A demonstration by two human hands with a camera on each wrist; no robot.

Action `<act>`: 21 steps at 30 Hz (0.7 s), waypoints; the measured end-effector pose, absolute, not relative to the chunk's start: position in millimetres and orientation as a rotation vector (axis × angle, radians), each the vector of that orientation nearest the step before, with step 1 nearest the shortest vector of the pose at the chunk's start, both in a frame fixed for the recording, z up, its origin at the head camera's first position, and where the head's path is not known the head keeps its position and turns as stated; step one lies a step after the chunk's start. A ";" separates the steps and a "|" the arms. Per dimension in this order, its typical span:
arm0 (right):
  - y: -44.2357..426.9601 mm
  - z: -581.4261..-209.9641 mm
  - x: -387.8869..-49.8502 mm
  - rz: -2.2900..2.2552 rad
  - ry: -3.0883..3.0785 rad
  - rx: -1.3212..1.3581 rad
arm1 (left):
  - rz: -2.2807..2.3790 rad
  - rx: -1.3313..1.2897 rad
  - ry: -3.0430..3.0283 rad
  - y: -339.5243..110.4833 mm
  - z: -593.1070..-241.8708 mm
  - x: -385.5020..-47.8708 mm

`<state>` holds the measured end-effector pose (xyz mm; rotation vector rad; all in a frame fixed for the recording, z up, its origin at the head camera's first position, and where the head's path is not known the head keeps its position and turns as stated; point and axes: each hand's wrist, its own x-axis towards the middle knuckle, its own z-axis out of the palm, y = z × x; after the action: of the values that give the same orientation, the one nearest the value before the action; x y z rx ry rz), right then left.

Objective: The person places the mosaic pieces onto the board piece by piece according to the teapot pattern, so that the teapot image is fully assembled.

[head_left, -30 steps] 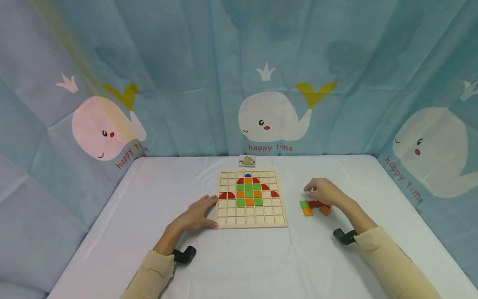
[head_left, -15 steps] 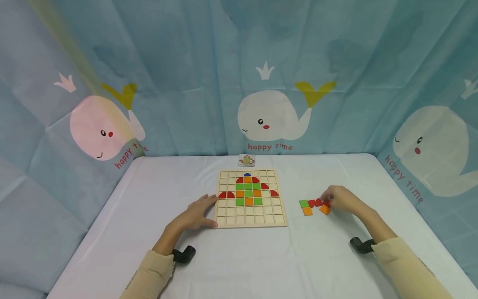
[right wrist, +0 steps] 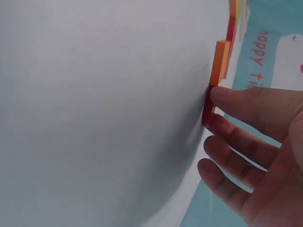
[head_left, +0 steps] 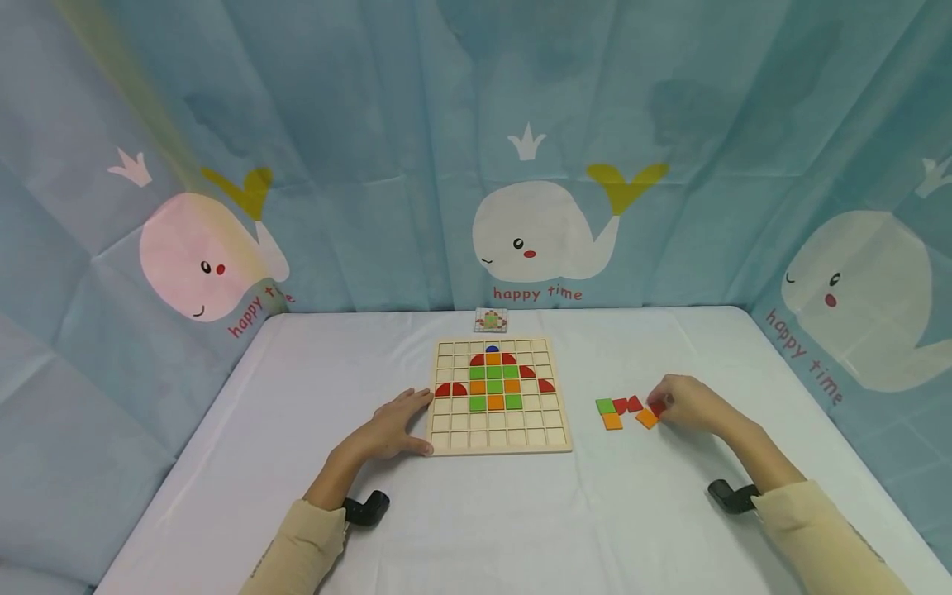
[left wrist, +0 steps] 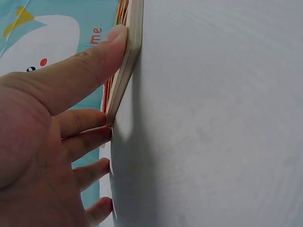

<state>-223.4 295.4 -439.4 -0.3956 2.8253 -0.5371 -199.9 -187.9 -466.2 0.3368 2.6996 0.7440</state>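
Note:
A wooden grid board point(head_left: 521, 438) lies on the white table, with green, orange, red and blue tiles set in its upper and middle cells. At its left edge rests my left hand point(head_left: 390, 426), fingers extended; the thumb touches the board's side point(left wrist: 124, 75) in the left wrist view. On the right, my right hand point(head_left: 692, 402) pinches a red tile point(right wrist: 208, 106) between thumb and index finger, low at the tabletop. That tile is partly hidden by the fingers. Beside it lies an orange tile point(head_left: 647, 418), near two red quarter-round tiles point(head_left: 634, 404).
A green square tile point(head_left: 606, 406) and another orange tile point(head_left: 612, 421) lie left of the right hand. Behind the board is a small picture card point(head_left: 492, 320). A blue whale-print curtain point(head_left: 416, 165) borders the table's back and sides.
My right hand has moved right and down from above the loose tiles to the rightmost red tile, which it now pinches. The left hand stays at the board's edge.

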 end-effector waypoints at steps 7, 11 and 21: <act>296.0 -443.0 -220.5 -0.533 2.847 -0.398 | 0.727 0.345 2.707 -188.4 -468.6 -200.8; 297.0 -445.2 -220.2 -0.538 2.845 -0.393 | 0.724 0.344 2.702 -188.2 -467.6 -200.6; 299.3 -443.5 -219.2 -0.537 2.849 -0.399 | 0.725 0.348 2.709 -187.6 -468.0 -200.5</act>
<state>-219.2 299.3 -443.5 -0.3991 2.8490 -0.5365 -200.5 -187.6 -468.0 0.3475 2.7092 0.7251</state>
